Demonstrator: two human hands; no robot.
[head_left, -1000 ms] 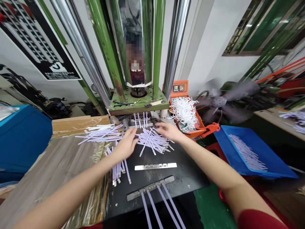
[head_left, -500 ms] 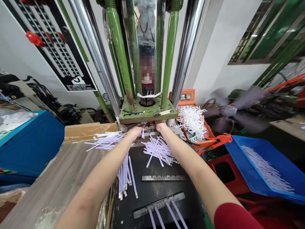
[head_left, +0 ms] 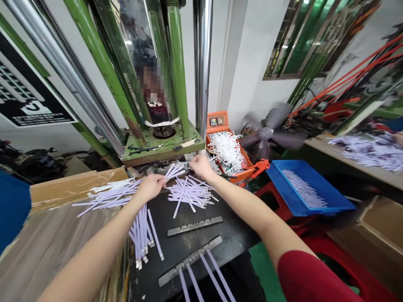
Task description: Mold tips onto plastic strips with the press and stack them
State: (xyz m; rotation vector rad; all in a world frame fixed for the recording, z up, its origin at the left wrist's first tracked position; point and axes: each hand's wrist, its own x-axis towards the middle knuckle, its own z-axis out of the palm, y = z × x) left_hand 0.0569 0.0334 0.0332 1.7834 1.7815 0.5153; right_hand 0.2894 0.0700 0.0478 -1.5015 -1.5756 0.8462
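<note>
With clock directions taken from the middle of the flat black counter (head_left: 231, 235), a fanned bunch of thin lavender strips (head_left: 174, 171) is held at about eleven o'clock, just in front of a green pierced metal plate (head_left: 163, 154). The near ends are pinched in the grip of the left hand (head_left: 153, 186). At twelve o'clock, the right hand (head_left: 201, 165) is placed by the far ends, its fingers curled; whether anything is pinched in that grip cannot be told. A loose pile of lavender strips (head_left: 189, 193) is seen just below, and a bundle of lavender strips (head_left: 141, 235) is laid at nine. A slotted grey metal bar (head_left: 195, 226) is set near the middle; at six, four lavender strips (head_left: 217, 274) are seated in a longer grey metal bar (head_left: 170, 276). At one, tangled white plastic pieces (head_left: 226, 149) are heaped in an open orange box (head_left: 217, 121).
</note>
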